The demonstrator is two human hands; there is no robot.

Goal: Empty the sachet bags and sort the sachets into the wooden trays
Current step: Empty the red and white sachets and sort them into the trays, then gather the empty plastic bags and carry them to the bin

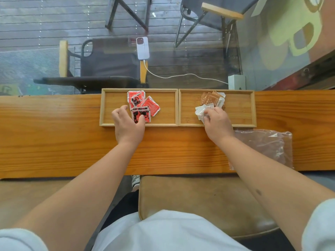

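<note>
Two shallow wooden trays sit side by side on the far half of the wooden table. The left tray (pixel 108 107) holds several red sachets (pixel 143 105); my left hand (pixel 127 124) pinches the nearest red sachet between thumb and fingers. In the right tray (pixel 243 109) lie brown sachets (pixel 210 98) at the back and white sachets (pixel 200 111) in front. My right hand (pixel 217 124) grips the white sachets with curled fingers. An empty clear plastic bag (pixel 262 147) lies flat on the table to the right of my right forearm.
The wooden table (pixel 54 134) runs left to right, with a glass pane behind the trays. A white phone (pixel 142 48) on a cable leans on the glass, and a white box (pixel 236 82) stands behind the right tray. A padded stool (pixel 199 200) is under me.
</note>
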